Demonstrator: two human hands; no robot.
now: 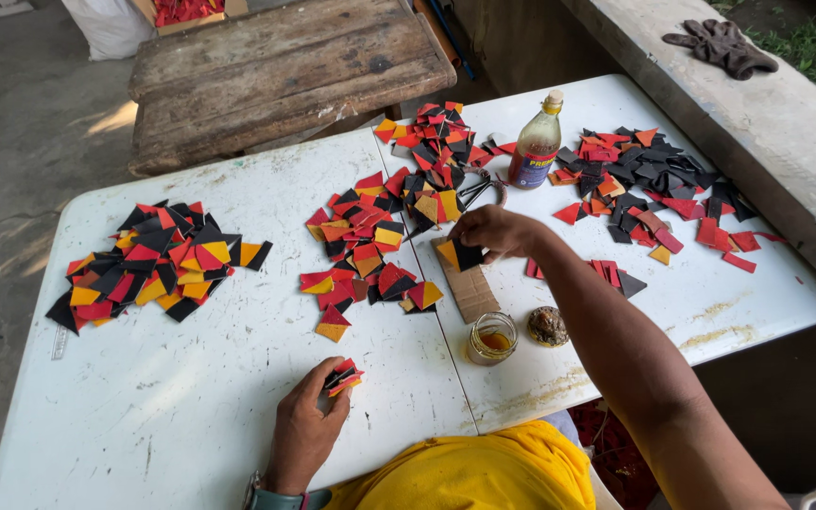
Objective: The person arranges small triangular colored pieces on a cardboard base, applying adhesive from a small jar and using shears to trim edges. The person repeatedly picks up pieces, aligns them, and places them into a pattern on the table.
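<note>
On the white table (191, 378), near its front edge, our left hand (306, 427) was closed around a small stack of red and black pieces (342, 377), pinched between thumb and fingers just above the tabletop. Our right hand (493, 231) reached further out, fingers closed on a black-and-yellow piece (462, 253) held over the far end of a cardboard strip (467, 281).

We took the glass jar (493, 338) as our landmark. It stood open, amber liquid in the bottom, just at the near end of the cardboard. Its lid (548, 326) lay just right of it. The left hand's stack sat left of the jar and a little nearer us. Left of and beyond the jar lay a scatter of red, black and yellow pieces (365, 250). Far left of the jar, well apart, was a second pile (153, 264) in the same colours. Beyond the jar, past the right hand, lay scissors (479, 192) against another heap (432, 142), and next to them stood a bottle (535, 146) of amber liquid with a cork-coloured cap. Right of the bottle spread a mostly black and red pile (649, 179). A few red pieces (616, 276) lay right of the jar, behind our forearm.

Beyond the table stood a worn wooden bench (276, 76). A dark glove (720, 45) lay on the concrete ledge (786, 142) far right.
</note>
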